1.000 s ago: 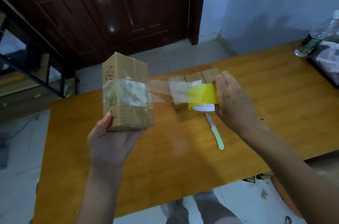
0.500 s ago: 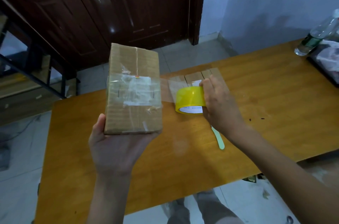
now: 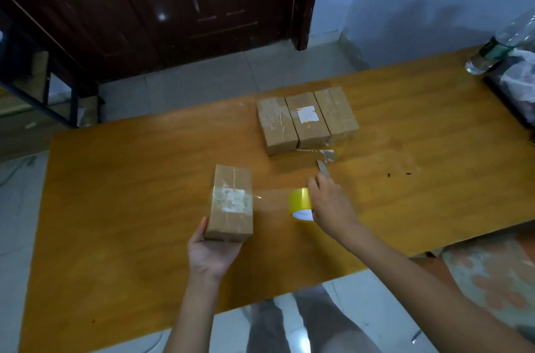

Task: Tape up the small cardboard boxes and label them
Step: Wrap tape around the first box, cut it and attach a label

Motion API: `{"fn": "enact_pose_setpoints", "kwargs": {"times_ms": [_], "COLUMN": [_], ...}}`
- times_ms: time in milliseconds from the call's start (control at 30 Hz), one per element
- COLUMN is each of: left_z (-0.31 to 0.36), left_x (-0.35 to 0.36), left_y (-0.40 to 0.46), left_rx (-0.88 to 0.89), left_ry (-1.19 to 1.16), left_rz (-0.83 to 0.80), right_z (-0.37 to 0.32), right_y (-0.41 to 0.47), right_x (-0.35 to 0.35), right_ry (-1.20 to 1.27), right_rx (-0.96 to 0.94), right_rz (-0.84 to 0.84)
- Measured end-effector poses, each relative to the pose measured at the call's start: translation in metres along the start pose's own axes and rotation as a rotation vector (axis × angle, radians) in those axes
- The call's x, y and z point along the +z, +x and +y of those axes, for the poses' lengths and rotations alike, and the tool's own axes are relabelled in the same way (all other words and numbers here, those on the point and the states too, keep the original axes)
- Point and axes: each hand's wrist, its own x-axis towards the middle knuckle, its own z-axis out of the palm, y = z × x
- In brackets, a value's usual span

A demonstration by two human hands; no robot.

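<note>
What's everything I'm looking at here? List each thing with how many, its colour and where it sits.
Brown cardboard box in hand: one, brown, clear tape across it, near left of table.
Row of brown cardboard boxes: three, brown, side by side at the table's far edge; the middle one has a white label.
Yellow roll of packing tape: one, yellow, right of the held box.
Knife blade: one, grey, just beyond the tape roll.
Clear plastic bottle: one, far right.
Orange wooden table: one.
Dark wooden door: one, behind.
Left hand: holds the box.
Right hand: grips the roll.
</note>
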Motion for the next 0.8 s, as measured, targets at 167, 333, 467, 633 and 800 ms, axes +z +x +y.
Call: {"fn": "enact_pose_setpoints", "kwargs": {"times_ms": [167, 333, 467, 633, 800], "left_z": [0.001, 0.003, 0.013, 0.003, -0.015], "left_x": [-0.024, -0.039, -0.031, 0.031, 0.027], "left_y": [0.024, 0.024, 0.011, 0.032, 0.075], "left_rx": [0.099, 0.434, 0.792, 1.124, 1.016], "left_ry": [0.213, 1.022, 1.445, 1.898, 2.435], "left_rz": [0.126, 0.367, 0.571, 0.232, 0.128], "right_z": [0.004, 0.003, 0.004, 0.007, 0.014], "right_y": [0.005, 0.011, 0.009, 0.005, 0.001], "right_x": [0.022, 0.026, 0.027, 0.028, 0.033], "right_ry": [-0.056, -0.054, -0.039, -0.031, 0.027], "right_rx": [0.017, -0.001, -0.037, -0.058, -0.067], "right_rz": [-0.091, -0.118, -0.127, -0.144, -0.145]}}
